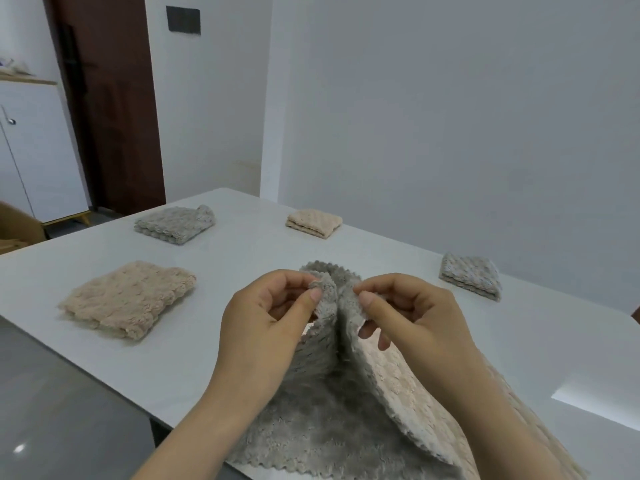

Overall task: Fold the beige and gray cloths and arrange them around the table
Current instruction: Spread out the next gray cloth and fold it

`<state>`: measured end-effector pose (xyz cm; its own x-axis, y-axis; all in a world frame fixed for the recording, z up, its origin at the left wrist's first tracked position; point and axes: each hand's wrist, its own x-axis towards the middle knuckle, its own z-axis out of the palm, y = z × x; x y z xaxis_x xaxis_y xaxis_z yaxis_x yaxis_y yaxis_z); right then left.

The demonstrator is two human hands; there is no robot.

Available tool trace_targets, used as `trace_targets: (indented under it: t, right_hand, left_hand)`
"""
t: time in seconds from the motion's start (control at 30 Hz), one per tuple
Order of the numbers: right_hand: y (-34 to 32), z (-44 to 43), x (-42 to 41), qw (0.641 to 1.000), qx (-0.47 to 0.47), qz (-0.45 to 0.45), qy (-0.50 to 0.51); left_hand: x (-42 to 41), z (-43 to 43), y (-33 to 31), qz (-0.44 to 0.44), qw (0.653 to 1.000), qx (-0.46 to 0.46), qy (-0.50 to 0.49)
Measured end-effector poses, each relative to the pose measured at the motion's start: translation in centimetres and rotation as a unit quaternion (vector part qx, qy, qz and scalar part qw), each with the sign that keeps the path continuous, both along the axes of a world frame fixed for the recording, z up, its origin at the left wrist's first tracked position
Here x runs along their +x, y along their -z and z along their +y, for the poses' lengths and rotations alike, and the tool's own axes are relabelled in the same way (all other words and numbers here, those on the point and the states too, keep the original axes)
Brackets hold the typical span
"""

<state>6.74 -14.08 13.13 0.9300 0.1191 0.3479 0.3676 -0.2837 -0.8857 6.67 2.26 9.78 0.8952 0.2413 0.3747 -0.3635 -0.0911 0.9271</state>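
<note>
A gray fluffy cloth lies spread at the near edge of the white table, its far part lifted into a ridge. My left hand pinches one raised corner between thumb and fingers. My right hand pinches the other raised edge close beside it. Under my right forearm a beige cloth shows partly. Folded cloths sit around the table: a beige one at the left, a gray one at the far left, a small beige one at the far middle, a gray one at the right.
The table's left edge runs diagonally past a gray floor. A dark brown door and a white cabinet stand at the far left. White walls close the far side and right.
</note>
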Motion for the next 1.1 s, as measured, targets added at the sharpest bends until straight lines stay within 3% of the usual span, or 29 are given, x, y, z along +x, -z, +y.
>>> trace_targets:
  t: [0.17, 0.43, 0.73, 1.1]
  right_hand:
    - [-0.1, -0.3, -0.4, 0.997, -0.038, 0.029, -0.057]
    - [0.2, -0.4, -0.3, 0.996, -0.071, -0.022, -0.054]
    - [-0.2, -0.1, 0.4, 0.99, -0.088, -0.113, -0.009]
    - [-1.0, 0.6, -0.2, 0.986, -0.063, -0.141, -0.066]
  left_hand:
    - [-0.6, 0.2, -0.1, 0.005, 0.999, -0.029, 0.015]
    - [-1.5, -0.2, 0.0, 0.018, 0.996, -0.077, 0.03]
    - [-1.7, -0.3, -0.6, 0.023, 0.997, -0.066, 0.022]
    - [-2.4, 0.6, -1.9, -0.01, 1.0, -0.029, 0.004]
